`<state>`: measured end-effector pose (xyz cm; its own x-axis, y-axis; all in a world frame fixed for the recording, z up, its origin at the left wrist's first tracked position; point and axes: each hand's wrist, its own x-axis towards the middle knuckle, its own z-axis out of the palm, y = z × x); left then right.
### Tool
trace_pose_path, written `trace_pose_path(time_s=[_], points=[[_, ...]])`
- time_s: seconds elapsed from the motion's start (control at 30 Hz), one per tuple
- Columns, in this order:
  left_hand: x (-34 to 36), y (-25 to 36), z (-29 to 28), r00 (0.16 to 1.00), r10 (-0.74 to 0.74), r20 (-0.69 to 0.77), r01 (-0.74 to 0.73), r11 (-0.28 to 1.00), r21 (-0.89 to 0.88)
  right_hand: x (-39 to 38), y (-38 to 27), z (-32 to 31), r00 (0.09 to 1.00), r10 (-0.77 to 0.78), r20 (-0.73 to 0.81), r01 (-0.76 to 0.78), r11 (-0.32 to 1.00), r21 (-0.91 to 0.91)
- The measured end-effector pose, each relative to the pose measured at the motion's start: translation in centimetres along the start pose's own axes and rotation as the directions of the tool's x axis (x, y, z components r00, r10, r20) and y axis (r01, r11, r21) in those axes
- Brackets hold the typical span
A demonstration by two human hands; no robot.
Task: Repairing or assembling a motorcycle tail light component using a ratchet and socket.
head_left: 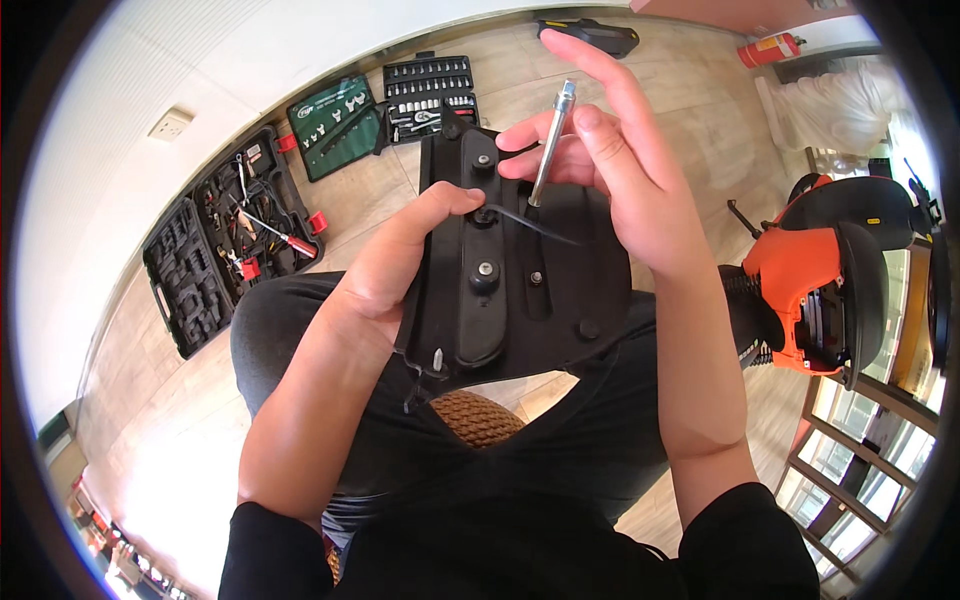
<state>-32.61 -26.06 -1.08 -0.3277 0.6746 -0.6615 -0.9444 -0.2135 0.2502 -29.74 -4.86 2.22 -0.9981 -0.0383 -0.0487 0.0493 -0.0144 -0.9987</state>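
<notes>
My left hand (390, 255) grips a black plastic panel (590, 270) above my lap, thumb resting near the middle bolt of a raised strip (483, 330) fitted with bolts. A dark thin strip (540, 228) crosses the panel from beside that thumb. A steel rod with a square tip (552, 140) stands tilted in the panel's narrow channel. My right hand (630, 165) is open around the rod's upper part, fingers spread and index finger raised; whether it touches the rod I cannot tell.
An open toolcase (185, 275), a green wrench roll (305, 120) and a socket set (428, 75) lie on the floor (700, 120) ahead and left. An orange-black vehicle part (800, 250) is at right, a dark case (605, 38) and fire extinguisher (765, 48) at the back.
</notes>
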Motion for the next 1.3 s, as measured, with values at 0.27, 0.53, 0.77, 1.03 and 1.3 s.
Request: trace_pose_path(time_s=[0.27,0.53,0.77,1.03,1.3], points=[[0.2,0.1,0.0,0.999,-0.009,-0.048,0.011,0.999,0.047,0.3,0.7,-0.6,0.999,-0.026,0.021,0.029,0.991,-0.134],[0.5,-0.3,-0.3,0.999,-0.029,-0.025,0.03,0.999,0.027,0.6,0.4,-1.0,0.999,-0.035,0.0,0.035,0.994,-0.102],[0.6,-0.4,-0.3,0.998,-0.045,-0.032,0.046,0.998,0.032,0.7,0.5,-1.3,0.999,-0.007,-0.031,0.003,0.993,-0.12],[0.8,-0.6,-0.5,0.998,-0.057,-0.01,0.057,0.997,0.045,0.8,1.2,-1.2,0.997,-0.054,-0.058,0.043,0.984,-0.172],[0.8,-0.4,-0.6,0.999,-0.038,-0.018,0.039,0.999,0.037,0.5,1.4,-0.9,0.996,-0.087,-0.028,0.082,0.987,-0.14]])
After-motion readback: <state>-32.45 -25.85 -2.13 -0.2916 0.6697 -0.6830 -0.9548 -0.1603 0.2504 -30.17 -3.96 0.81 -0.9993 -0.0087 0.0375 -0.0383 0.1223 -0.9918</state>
